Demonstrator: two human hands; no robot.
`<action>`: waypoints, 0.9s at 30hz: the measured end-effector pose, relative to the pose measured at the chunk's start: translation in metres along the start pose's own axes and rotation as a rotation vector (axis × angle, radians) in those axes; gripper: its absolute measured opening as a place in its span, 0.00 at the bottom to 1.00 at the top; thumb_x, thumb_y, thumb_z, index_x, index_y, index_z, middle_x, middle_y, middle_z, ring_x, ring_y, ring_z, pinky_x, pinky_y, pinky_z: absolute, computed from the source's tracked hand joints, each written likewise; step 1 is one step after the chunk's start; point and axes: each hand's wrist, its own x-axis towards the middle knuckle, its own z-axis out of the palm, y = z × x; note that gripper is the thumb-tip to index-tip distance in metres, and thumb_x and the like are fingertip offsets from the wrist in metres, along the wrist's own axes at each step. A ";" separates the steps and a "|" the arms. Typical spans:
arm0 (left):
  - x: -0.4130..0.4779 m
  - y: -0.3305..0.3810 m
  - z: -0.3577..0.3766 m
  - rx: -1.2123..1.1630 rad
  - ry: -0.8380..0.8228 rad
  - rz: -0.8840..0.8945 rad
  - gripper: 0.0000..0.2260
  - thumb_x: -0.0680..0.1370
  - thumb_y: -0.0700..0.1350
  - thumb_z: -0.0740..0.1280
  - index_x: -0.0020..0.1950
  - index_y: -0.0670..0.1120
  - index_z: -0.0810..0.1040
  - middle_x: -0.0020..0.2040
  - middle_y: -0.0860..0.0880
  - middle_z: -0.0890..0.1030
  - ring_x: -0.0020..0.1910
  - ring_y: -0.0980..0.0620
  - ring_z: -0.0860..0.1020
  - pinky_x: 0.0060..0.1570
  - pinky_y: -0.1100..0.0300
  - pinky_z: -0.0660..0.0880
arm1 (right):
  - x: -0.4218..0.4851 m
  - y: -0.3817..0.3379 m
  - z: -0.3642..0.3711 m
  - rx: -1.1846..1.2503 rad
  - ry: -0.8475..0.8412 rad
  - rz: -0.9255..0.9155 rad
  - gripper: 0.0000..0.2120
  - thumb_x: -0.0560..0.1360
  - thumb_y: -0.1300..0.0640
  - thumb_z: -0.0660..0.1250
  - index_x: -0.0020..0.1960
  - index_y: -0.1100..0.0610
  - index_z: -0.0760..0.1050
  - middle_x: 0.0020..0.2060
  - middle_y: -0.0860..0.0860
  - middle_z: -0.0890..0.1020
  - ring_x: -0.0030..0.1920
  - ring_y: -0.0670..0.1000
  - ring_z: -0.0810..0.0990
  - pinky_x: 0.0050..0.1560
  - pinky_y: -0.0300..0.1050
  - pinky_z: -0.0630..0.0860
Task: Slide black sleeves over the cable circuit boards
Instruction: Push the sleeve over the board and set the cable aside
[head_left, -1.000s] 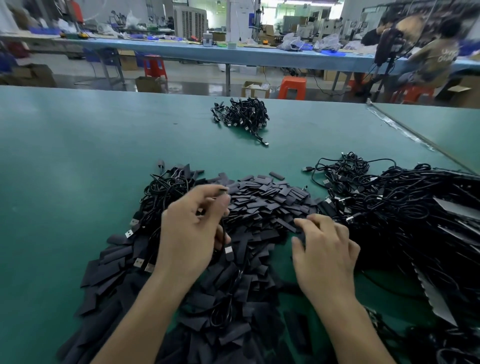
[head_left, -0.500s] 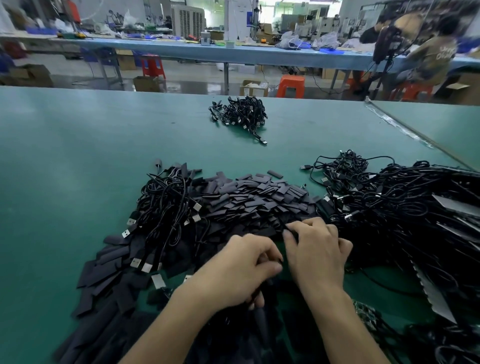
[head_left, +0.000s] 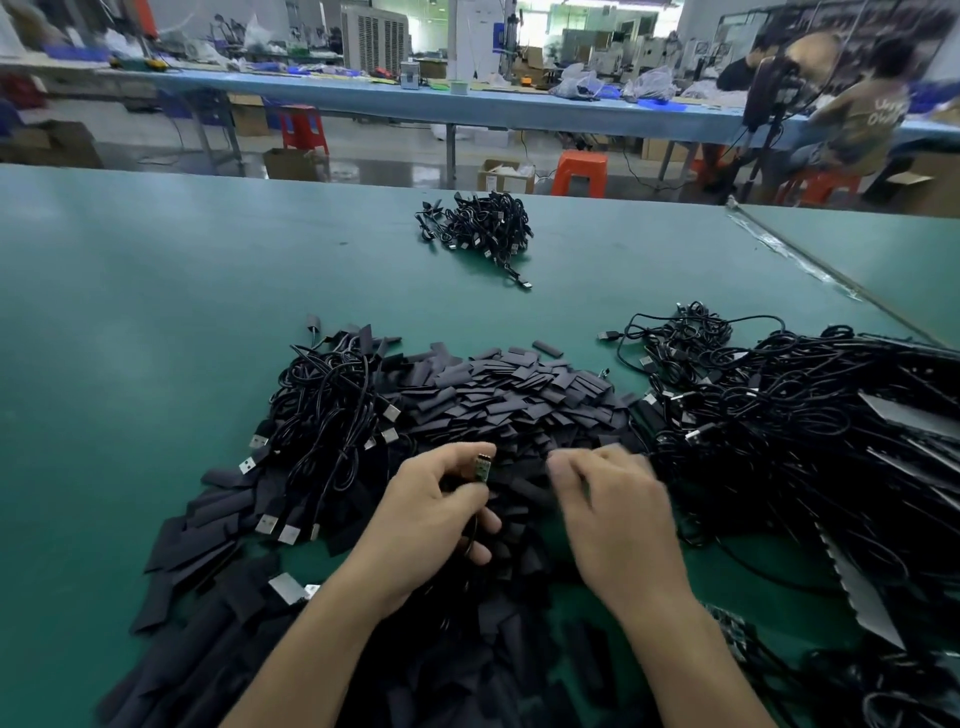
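A heap of flat black sleeves (head_left: 498, 395) covers the green table (head_left: 130, 338) in front of me. My left hand (head_left: 431, 525) pinches a cable's small green circuit board (head_left: 482, 467) between thumb and forefinger, board end pointing up, and the cable runs down under the palm. My right hand (head_left: 618, 514) is blurred, fingers bent down onto the sleeves just right of the board; I cannot tell whether it holds one. A bundle of black USB cables (head_left: 332, 410) lies left of the heap.
A big tangle of black cables (head_left: 805, 431) fills the right side. A smaller cable pile (head_left: 483, 228) lies further back on the table. A seam (head_left: 810, 265) marks the adjoining table at right. Beyond are benches, orange stools and seated people.
My left hand swung from the left cable bundle to the middle and now holds a circuit board up. My right hand stayed on the sleeves, shifting slightly.
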 end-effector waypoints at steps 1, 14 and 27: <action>-0.001 0.000 -0.001 -0.021 -0.003 0.007 0.15 0.80 0.34 0.65 0.62 0.49 0.80 0.45 0.46 0.82 0.35 0.52 0.82 0.31 0.59 0.78 | 0.002 0.001 -0.002 -0.068 0.046 0.063 0.13 0.82 0.49 0.60 0.60 0.47 0.80 0.53 0.46 0.79 0.54 0.49 0.72 0.53 0.47 0.69; -0.003 -0.002 -0.003 -0.122 -0.007 0.085 0.08 0.82 0.39 0.65 0.48 0.50 0.79 0.44 0.48 0.85 0.28 0.52 0.77 0.25 0.61 0.74 | 0.008 0.003 -0.002 -0.126 -0.062 0.238 0.21 0.77 0.50 0.70 0.69 0.44 0.72 0.53 0.44 0.75 0.58 0.50 0.70 0.57 0.49 0.63; -0.004 -0.002 0.001 -0.052 0.038 0.056 0.03 0.79 0.34 0.68 0.49 0.42 0.79 0.42 0.42 0.85 0.29 0.53 0.78 0.25 0.61 0.74 | -0.006 0.003 0.002 0.559 -0.043 -0.142 0.09 0.74 0.60 0.74 0.47 0.45 0.80 0.40 0.39 0.82 0.42 0.42 0.81 0.41 0.29 0.73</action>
